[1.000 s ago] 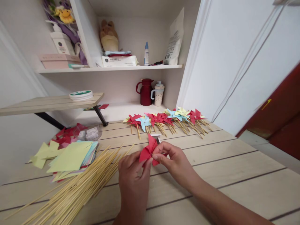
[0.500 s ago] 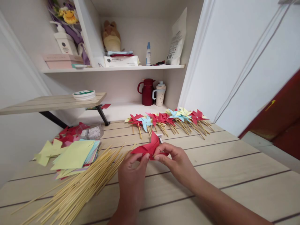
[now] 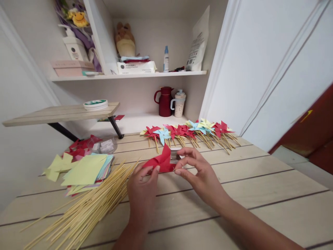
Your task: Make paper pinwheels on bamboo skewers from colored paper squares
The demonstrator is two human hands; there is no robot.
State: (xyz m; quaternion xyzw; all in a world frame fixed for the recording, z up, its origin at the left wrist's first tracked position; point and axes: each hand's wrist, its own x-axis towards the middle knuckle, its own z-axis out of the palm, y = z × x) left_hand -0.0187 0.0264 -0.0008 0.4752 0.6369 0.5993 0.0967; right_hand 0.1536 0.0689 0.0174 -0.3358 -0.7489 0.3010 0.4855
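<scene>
now the folded red paper pinwheel (image 3: 161,162) lies flatter at frame centre than a second ago. left hand (image 3: 142,192) pinches its left edge; right hand (image 3: 199,173) pinches its centre, seemingly pressing the folds together.

Pale wooden plank tabletop (image 3: 260,187), dark seams running crosswise. White recessed shelving unit against the rear wall: 1 upper white shelf board (image 3: 130,75) divided by a white upright panel (image 3: 97,34); lower white ledge (image 3: 135,123) beneath it. Small light wood riser shelf on black angled metal legs (image 3: 62,113) stood at the left, above the tabletop. Plain white wall (image 3: 18,114) at left. White panelled door or wall with thin grooved lines (image 3: 273,66) at right. Dark red surface (image 3: 312,132) at far right edge. Even, soft light throughout.
</scene>
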